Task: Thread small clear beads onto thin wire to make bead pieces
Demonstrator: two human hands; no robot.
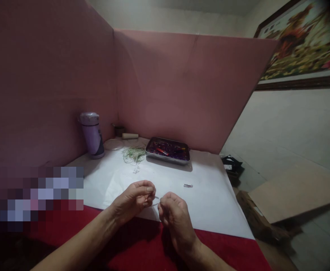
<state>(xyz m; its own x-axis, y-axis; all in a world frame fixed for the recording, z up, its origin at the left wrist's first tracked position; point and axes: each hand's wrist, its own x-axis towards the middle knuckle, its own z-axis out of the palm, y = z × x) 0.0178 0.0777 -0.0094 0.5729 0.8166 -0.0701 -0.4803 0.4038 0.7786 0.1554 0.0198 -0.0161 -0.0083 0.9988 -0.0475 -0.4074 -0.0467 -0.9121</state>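
My left hand and my right hand are held close together over the near edge of a white sheet. Both are closed in a pinch, fingertips almost touching. Between them runs a thin pale piece, perhaps a thread or wire, too small to name for sure. A small metal clasp-like item lies on the sheet a little beyond my right hand. Several tiny silvery bits lie farther back on the left.
A metal tray with purple beads and a red tool stands at the back. Beside it are a tangle of green thread, a lilac flask and a spool. Pink boards wall the desk. Red cloth covers the near edge. Cardboard lies on the floor right.
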